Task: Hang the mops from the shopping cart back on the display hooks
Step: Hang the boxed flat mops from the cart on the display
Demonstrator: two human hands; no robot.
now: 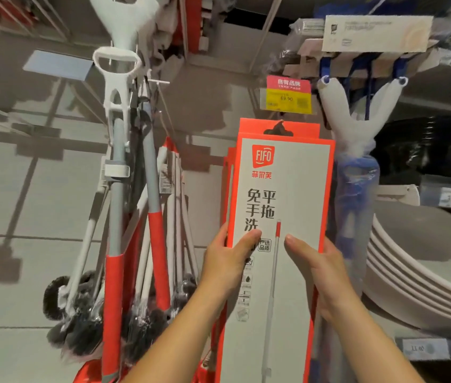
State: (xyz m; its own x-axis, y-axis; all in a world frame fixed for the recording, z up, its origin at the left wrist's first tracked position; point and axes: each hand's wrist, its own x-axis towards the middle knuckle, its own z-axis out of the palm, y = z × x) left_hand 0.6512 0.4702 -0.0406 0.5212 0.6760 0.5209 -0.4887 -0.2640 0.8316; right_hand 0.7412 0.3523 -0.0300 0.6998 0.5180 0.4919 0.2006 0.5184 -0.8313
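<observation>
A tall boxed mop [282,205], white with an orange-red border and a FIFO logo, stands upright in front of me. My left hand [225,262] grips its left edge, thumb across the front. My right hand [322,268] grips its right edge, thumb on the front too. The box's hang-slot [279,130] sits at the display hook just under a red and yellow price tag [287,95]. More of the same boxes hang right behind it [229,172].
To the left hang several mops and brushes with red and grey handles [124,217] and a white handle [116,78]. On the right hang a white Y-shaped mop head [356,111] with a blue wrapped mop [354,194], and stacked grey basins [423,272].
</observation>
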